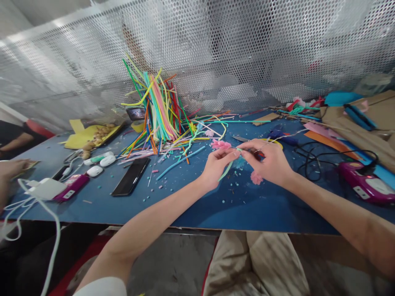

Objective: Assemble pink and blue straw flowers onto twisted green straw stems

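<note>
Over the blue table, my left hand (217, 165) pinches a fuzzy pink piece (221, 144), whose ruffled end pokes out above the fingers. A pale green pipe cleaner (226, 172) hangs beneath that hand. My right hand (268, 161) meets it at the fingertips, its thumb and index finger closed near the same stem. Another pink ruffled piece (256, 177) shows below my right palm, and a light blue fuzzy piece (239, 163) lies beneath the fingers. The exact spot where the fingertips meet is too small to make out.
A bundle of coloured pipe cleaners (160, 111) stands at the back. A black phone (131, 176) lies left of my hands. Purple power strips (365, 183) with cables, scissors (240, 139) and cardboard (354, 115) are around. Another person's hand (9, 168) is at far left.
</note>
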`<state>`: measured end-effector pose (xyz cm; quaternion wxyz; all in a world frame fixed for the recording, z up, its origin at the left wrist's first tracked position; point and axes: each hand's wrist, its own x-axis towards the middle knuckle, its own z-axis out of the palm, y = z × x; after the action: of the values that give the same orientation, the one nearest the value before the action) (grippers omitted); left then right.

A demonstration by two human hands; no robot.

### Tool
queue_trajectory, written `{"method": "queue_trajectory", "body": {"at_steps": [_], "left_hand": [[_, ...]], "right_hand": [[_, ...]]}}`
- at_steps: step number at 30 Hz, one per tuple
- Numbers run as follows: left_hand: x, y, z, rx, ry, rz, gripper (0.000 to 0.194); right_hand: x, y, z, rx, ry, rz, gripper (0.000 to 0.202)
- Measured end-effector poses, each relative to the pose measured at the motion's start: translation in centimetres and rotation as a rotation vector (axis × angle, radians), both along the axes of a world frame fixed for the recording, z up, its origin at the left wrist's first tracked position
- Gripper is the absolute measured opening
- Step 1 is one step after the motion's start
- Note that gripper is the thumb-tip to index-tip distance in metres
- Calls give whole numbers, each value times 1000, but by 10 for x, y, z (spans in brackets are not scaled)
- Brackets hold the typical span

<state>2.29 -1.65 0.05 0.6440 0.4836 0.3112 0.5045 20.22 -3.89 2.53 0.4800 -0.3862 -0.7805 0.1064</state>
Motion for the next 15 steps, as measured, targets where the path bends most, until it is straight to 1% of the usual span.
{"method": "queue_trajectory", "body": {"at_steps": [3,6,12,14,15], "left_hand": [[0,0,-1,24,24,-7,26],[0,-1,-1,29,32,-3,28],[1,-4,4,32,42,-24,33],[1,-4,3,27,40,-21,38],[0,-3,2,30,42,-27,37]], "right_hand": [[-2,-1,-1,-141,93,45,18],[-1,-1,-2,-225,157,68,19],[-1,2,-3,-253,202,8,22],[-1,2,-3,-266,220,-2,23],[-1,2,-3,-275,233,-14,24]]}}
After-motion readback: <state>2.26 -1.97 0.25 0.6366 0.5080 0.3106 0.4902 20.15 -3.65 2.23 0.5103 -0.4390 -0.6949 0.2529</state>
